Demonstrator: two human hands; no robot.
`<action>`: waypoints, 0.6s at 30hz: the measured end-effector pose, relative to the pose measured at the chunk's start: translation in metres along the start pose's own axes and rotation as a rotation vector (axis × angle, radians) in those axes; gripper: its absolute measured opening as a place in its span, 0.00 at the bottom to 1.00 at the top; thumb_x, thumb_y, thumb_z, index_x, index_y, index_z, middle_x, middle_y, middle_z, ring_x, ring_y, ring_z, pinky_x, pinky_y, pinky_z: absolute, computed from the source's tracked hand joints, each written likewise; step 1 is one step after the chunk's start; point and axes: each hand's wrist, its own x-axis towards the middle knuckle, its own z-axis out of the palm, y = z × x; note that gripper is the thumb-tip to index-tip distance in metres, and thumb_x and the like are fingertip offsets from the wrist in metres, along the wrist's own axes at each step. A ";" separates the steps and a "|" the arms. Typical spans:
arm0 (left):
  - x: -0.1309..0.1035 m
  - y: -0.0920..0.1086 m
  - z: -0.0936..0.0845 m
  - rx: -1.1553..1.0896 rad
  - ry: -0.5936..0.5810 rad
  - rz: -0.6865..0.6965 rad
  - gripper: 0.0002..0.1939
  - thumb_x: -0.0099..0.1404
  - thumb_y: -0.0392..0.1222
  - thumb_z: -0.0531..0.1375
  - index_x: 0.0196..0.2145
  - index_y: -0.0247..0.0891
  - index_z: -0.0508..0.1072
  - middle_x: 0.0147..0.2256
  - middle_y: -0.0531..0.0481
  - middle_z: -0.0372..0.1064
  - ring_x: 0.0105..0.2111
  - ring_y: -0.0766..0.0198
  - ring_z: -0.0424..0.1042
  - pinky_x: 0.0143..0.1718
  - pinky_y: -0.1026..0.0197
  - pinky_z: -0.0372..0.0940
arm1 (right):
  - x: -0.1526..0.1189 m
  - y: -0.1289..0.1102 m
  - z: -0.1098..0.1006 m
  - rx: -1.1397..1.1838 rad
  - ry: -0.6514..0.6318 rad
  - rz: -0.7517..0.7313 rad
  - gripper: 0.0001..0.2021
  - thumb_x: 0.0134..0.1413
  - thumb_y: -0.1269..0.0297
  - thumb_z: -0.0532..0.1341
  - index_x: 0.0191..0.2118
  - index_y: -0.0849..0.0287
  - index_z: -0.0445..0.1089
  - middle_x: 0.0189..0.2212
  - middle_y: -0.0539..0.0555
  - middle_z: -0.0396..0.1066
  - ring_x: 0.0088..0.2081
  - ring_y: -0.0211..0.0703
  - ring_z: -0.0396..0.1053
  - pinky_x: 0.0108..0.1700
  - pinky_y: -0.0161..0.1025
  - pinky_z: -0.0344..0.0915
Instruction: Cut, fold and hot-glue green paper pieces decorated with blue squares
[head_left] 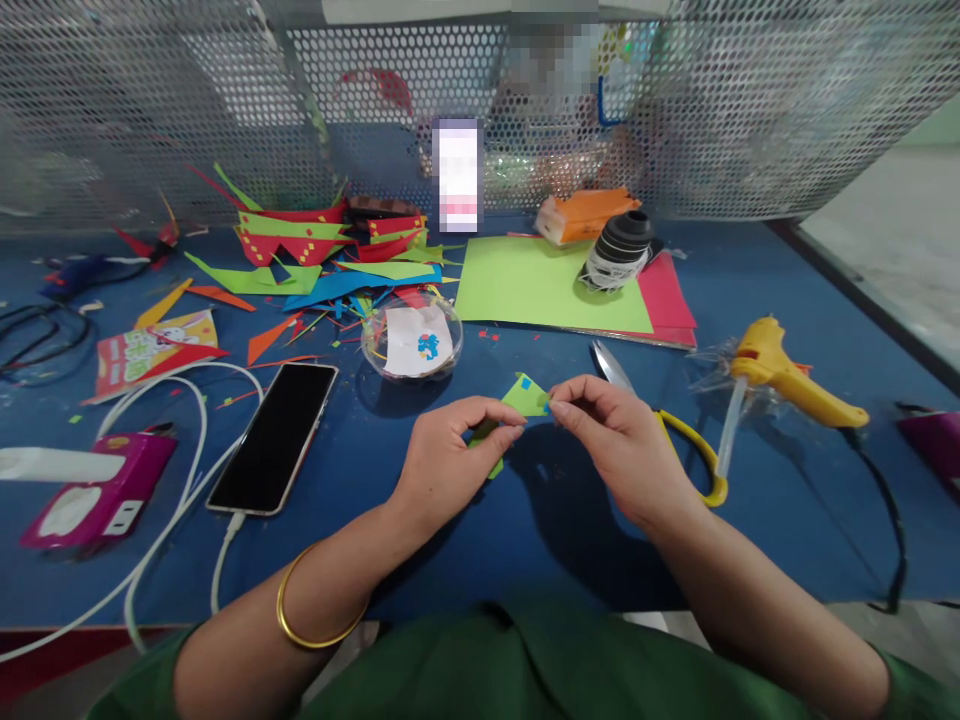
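Note:
Between my hands is a piece of green paper (pixel 529 402) with small blue squares on it. My left hand (pixel 450 450) pinches its left part between thumb and fingers, and part of the paper is hidden behind them. At the paper's right corner, the thumb and index finger of my right hand (pixel 619 440) are pressed together by a small blue square. Beyond my hands sits a round clear plastic tub (pixel 375 350) with white paper and small blue pieces on top. Yellow-handled scissors (pixel 690 450) lie partly under my right hand.
A yellow glue gun (pixel 799 375) lies at right. Green and red paper sheets (pixel 547 285) carry a black thread-wrapped bottle (pixel 616 250). Coloured cut paper (pixel 292 240) is piled at back left. A phone (pixel 276 435), white cable (pixel 176 520) and purple power strip (pixel 112 490) are on the left.

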 end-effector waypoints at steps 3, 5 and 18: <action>-0.001 0.000 0.000 0.017 -0.044 -0.028 0.04 0.61 0.38 0.64 0.33 0.39 0.80 0.32 0.50 0.79 0.30 0.63 0.75 0.33 0.63 0.67 | -0.001 -0.004 0.000 -0.093 0.018 -0.027 0.09 0.57 0.58 0.61 0.30 0.57 0.68 0.25 0.48 0.64 0.27 0.37 0.59 0.30 0.36 0.57; -0.001 0.001 0.001 -0.024 -0.058 -0.067 0.03 0.61 0.38 0.64 0.33 0.38 0.78 0.31 0.51 0.77 0.29 0.64 0.76 0.33 0.63 0.67 | -0.001 -0.006 0.001 -0.113 0.021 -0.046 0.09 0.56 0.59 0.61 0.29 0.57 0.67 0.24 0.48 0.65 0.27 0.38 0.60 0.29 0.36 0.58; 0.003 0.003 0.003 -0.397 -0.135 -0.349 0.11 0.61 0.46 0.65 0.36 0.35 0.75 0.21 0.52 0.73 0.20 0.67 0.71 0.21 0.67 0.61 | -0.005 -0.002 0.006 -0.221 0.048 -0.188 0.06 0.57 0.63 0.61 0.30 0.56 0.70 0.29 0.50 0.70 0.31 0.39 0.65 0.35 0.38 0.62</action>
